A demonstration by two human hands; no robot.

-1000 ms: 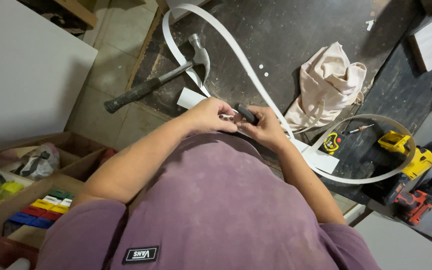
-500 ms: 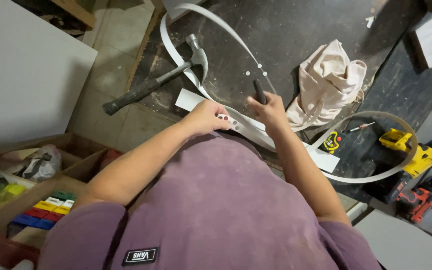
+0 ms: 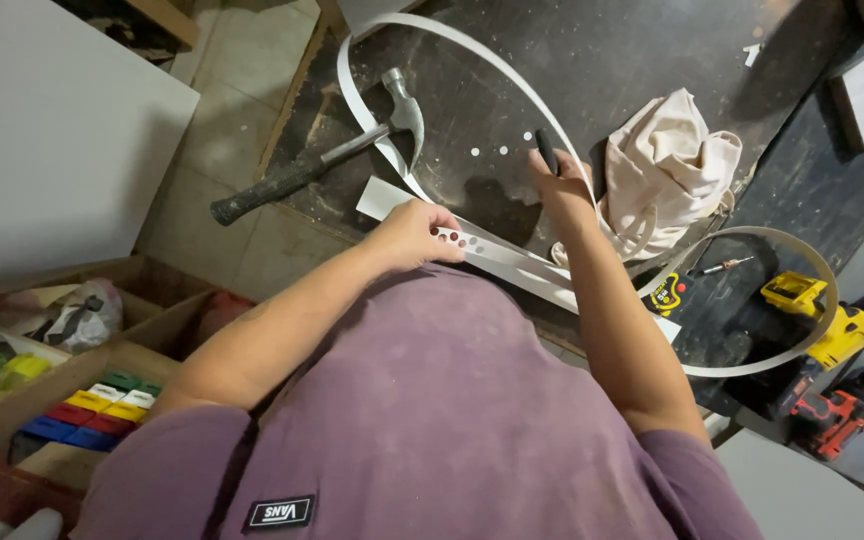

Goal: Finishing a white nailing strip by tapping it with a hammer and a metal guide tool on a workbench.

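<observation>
The left hand [image 3: 414, 233] presses down on a flat white strip [image 3: 497, 255] with punched holes, fingers curled over its end at the near edge of the dark worktop [image 3: 592, 60]. The right hand [image 3: 564, 187] is closed around a dark punch tool [image 3: 547, 150], which it holds upright, its tip pointing away from the person. The two hands are apart. A second ago they were bunched together over the strip at the near edge; half a second ago the right hand had begun to lift away, and now it sits farther up the worktop, beside three small white discs [image 3: 502, 147] lying on the dark surface. The left hand has stayed on the strip.

A long white band [image 3: 472, 50] loops from the strip around the worktop's far-left part and back down; another stretch [image 3: 802, 260] curves round toward the right edge. A hammer [image 3: 322, 165] lies across the left edge, head on the worktop, handle hanging past it over the tiled floor. A crumpled cream cloth bag [image 3: 672, 165] lies just right of the right hand. A yellow drill [image 3: 832, 320] and a red drill [image 3: 837, 410] lie near the right edge. To the person's left, a wooden tray [image 3: 12, 410] holds coloured blocks [image 3: 92, 410].
</observation>
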